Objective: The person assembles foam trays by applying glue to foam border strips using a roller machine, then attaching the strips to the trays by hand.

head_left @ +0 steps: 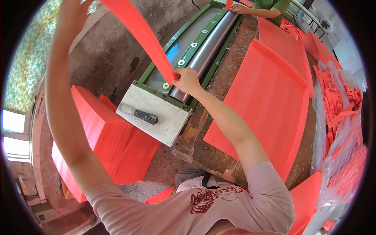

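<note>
A long coral-red foam strip slants up and left over the machine and runs out past the top edge of the view. Its lower end is pinched by my right hand, closed above the near end of a shiny metal roller. My left hand is raised high at the upper left. Its fingers are cut off by the frame's top edge, so their grip is hidden. The roller sits in a green-framed machine with a row of bolts. A dark-handled scraper lies on the machine's white end block.
Large coral foam sheets lie on the worn brown table. A thick foam stack stands at the left. Foam offcuts fill clear plastic at the right. Across the machine's far end, a co-worker's hand reaches to another coral piece.
</note>
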Demonstrator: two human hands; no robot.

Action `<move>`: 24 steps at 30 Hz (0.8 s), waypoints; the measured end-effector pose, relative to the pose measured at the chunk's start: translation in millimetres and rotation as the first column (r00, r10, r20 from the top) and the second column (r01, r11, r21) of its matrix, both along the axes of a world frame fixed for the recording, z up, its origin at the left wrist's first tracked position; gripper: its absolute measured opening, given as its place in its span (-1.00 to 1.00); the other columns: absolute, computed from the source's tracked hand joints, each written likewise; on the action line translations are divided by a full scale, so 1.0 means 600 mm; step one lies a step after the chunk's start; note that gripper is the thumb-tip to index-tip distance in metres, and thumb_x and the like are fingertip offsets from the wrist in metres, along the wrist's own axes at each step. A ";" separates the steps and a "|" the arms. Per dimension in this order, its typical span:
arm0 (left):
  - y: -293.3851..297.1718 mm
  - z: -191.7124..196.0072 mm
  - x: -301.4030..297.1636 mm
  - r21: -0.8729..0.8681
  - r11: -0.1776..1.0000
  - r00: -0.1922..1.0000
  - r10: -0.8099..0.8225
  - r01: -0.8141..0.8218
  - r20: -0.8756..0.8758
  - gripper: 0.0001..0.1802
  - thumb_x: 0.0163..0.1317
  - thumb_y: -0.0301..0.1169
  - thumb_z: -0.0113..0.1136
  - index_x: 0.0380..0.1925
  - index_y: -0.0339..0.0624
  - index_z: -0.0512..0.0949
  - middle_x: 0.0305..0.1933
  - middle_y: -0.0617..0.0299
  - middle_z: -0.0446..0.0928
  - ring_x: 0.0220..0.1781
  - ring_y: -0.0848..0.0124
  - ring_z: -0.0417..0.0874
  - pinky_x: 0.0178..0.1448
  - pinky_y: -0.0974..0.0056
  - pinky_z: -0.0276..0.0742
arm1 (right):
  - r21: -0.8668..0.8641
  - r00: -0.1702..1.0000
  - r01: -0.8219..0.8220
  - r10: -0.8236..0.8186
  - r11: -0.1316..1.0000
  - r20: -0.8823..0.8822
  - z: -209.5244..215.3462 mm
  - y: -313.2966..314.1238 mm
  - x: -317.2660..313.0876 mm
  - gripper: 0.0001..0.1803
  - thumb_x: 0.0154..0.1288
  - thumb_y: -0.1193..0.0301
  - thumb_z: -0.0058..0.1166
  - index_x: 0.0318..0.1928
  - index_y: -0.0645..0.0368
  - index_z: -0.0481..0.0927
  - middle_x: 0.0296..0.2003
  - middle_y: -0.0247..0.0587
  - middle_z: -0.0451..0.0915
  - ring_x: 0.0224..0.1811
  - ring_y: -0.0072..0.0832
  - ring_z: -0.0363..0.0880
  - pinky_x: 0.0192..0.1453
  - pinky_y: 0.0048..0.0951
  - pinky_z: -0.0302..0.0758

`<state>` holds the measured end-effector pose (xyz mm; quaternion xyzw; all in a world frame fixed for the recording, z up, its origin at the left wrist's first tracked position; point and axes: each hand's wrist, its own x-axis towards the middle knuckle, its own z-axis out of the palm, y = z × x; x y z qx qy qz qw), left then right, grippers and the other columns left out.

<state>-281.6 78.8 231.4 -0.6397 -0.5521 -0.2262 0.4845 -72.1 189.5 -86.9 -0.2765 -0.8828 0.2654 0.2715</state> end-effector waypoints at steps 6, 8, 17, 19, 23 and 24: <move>-0.004 0.026 0.193 -0.218 0.975 0.968 0.015 0.041 0.249 -0.33 -0.05 -0.67 0.07 0.17 -0.14 0.26 -0.12 0.10 0.48 -0.08 0.13 0.36 0.06 0.17 0.30 | 0.163 0.974 0.136 -0.162 0.977 0.159 0.011 -0.014 0.077 -0.72 -0.14 0.19 0.25 -0.38 0.02 0.66 -0.45 -0.29 0.60 -0.20 -0.37 0.47 -0.03 -0.30 0.26; -0.018 0.022 0.147 -0.223 0.974 0.977 0.015 0.034 0.215 -0.35 -0.04 -0.65 0.10 0.16 -0.14 0.28 -0.14 0.09 0.47 -0.10 0.13 0.37 0.05 0.17 0.32 | 0.203 0.964 0.147 -0.186 0.968 0.188 0.030 -0.020 0.119 -0.74 -0.13 0.20 0.24 -0.40 0.04 0.65 -0.46 -0.24 0.59 -0.24 -0.33 0.49 -0.08 -0.26 0.31; -0.134 -0.336 0.271 -0.111 0.695 0.187 -0.035 0.711 0.982 -0.58 0.19 -0.57 0.05 0.09 -0.19 0.36 -0.02 0.24 0.47 -0.07 0.46 0.49 0.04 0.37 0.41 | -0.222 0.958 0.280 -0.285 0.934 0.009 0.103 -0.192 0.757 -0.73 -0.05 0.57 0.18 -0.27 0.27 0.46 -0.33 -0.21 0.46 -0.21 -0.44 0.46 -0.06 -0.48 0.37; -0.164 -0.436 0.353 -0.293 0.623 0.275 0.128 0.726 0.953 -0.57 0.12 -0.57 0.13 0.05 -0.23 0.40 -0.16 0.25 0.53 -0.18 0.47 0.52 -0.02 0.41 0.43 | -0.280 0.926 0.376 -0.367 0.883 0.088 0.090 -0.254 0.861 -0.74 -0.05 0.63 0.13 -0.27 0.28 0.43 -0.31 -0.24 0.42 -0.20 -0.46 0.42 -0.05 -0.51 0.33; -0.167 -0.581 0.428 0.005 0.593 -0.177 0.233 0.805 0.956 -0.61 0.08 -0.52 0.19 -0.03 -0.21 0.46 -0.20 0.18 0.55 -0.17 0.43 0.55 -0.10 0.35 0.45 | -0.343 0.898 0.414 -0.440 0.843 0.001 0.046 -0.317 0.913 -0.75 -0.03 0.65 0.09 -0.26 0.27 0.43 -0.25 -0.22 0.43 -0.14 -0.45 0.41 -0.02 -0.50 0.32; -0.160 -0.605 0.431 -0.091 0.595 -0.010 0.164 0.798 0.986 -0.63 0.07 -0.53 0.19 -0.06 -0.23 0.47 -0.20 0.12 0.55 -0.17 0.38 0.56 -0.11 0.34 0.45 | -0.345 0.889 0.430 -0.457 0.834 0.003 0.036 -0.323 0.917 -0.75 -0.03 0.65 0.09 -0.26 0.27 0.43 -0.25 -0.22 0.43 -0.14 -0.45 0.41 -0.02 -0.50 0.32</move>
